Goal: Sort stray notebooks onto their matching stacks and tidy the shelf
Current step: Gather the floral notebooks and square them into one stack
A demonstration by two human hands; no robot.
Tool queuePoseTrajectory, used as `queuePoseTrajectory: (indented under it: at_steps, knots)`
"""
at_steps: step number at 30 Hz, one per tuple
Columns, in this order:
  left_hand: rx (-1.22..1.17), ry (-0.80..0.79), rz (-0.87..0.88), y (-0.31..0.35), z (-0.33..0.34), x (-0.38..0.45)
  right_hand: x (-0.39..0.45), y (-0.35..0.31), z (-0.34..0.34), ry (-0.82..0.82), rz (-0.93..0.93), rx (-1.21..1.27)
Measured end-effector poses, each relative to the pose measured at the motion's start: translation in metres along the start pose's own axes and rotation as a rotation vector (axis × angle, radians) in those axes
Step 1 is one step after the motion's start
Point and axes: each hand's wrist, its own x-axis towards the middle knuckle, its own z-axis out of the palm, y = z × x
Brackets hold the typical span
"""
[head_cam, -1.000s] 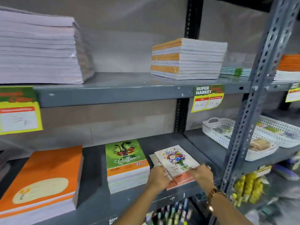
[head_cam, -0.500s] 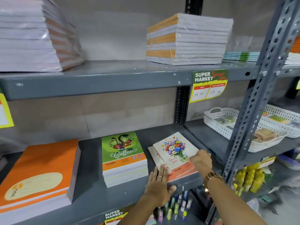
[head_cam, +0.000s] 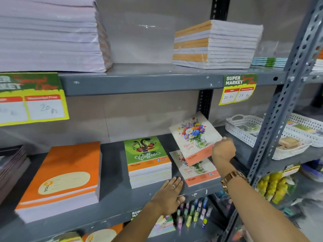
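Head view: right hand (head_cam: 223,151), fingers pinching, holds a floral notebook (head_cam: 194,135) tilted above a matching floral notebook stack (head_cam: 197,172) on the shelf (head_cam: 115,194). Left hand (head_cam: 167,194) lies flat, fingers together, beside the Coffee stack (head_cam: 148,161).

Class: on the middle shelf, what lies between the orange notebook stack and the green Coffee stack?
Nothing: the head view shows bare grey shelf between the orange stack and Coffee stack.

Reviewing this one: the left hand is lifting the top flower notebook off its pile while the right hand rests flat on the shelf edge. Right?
Hands are swapped. The head view shows the right hand lifting the flower notebook, and the left hand flat on the shelf edge.
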Motion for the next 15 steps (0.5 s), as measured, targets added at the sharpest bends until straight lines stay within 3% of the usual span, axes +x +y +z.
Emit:
queuePoseTrajectory:
  at_steps: [10, 15]
  knots:
    - [-0.086, -0.009, -0.035, -0.036, -0.010, -0.060, -0.080, -0.044, 0.059, -0.301, 0.184, 0.098]
    - [-0.106, 0.013, -0.075, -0.057, -0.012, -0.088, -0.112, -0.047, 0.086, -0.419, 0.219, 0.017]
